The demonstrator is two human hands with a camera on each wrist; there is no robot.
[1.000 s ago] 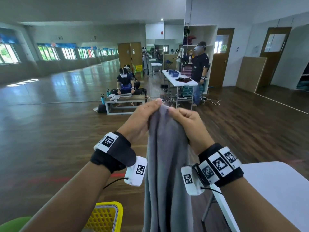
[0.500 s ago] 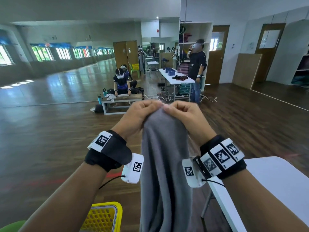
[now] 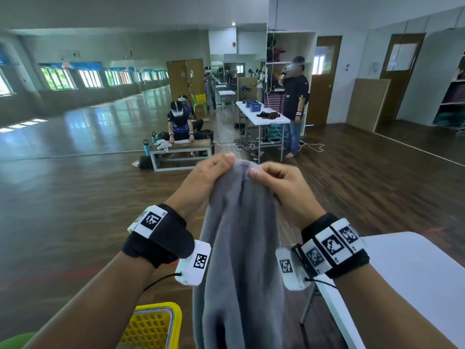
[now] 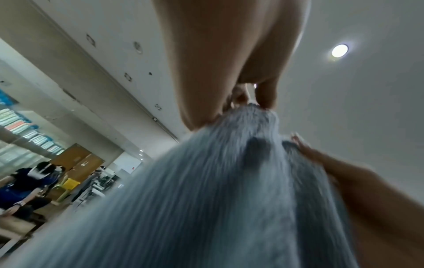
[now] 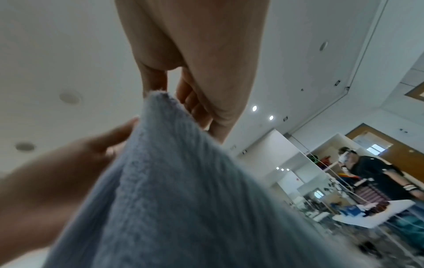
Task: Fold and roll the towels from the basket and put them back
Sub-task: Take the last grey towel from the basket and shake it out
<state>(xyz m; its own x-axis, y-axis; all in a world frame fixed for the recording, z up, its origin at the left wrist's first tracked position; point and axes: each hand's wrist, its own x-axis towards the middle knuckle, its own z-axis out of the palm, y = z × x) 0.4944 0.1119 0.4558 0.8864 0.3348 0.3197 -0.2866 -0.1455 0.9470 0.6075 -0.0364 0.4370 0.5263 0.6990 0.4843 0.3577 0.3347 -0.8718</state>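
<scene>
A grey towel (image 3: 239, 248) hangs in the air in front of me, bunched at the top and falling past the bottom of the head view. My left hand (image 3: 214, 172) pinches its top edge on the left. My right hand (image 3: 266, 177) pinches the same edge just to the right, the two hands almost touching. The left wrist view shows the towel (image 4: 229, 190) pinched under my fingertips (image 4: 263, 98). In the right wrist view the towel (image 5: 172, 181) is gripped at its tip by my thumb and fingers. The yellow basket (image 3: 156, 326) stands low at the left, below my left forearm.
A white table (image 3: 415, 285) stands at the lower right, its edge close to the hanging towel. A green seat corner (image 3: 12, 341) shows at the lower left. Further off, a person sits at a low bench (image 3: 181, 149) and another stands by a white table (image 3: 264, 114).
Both hands have stayed together on the towel's top edge and lowered a little in view. The thumbs have shifted slightly along the bunched edge.
</scene>
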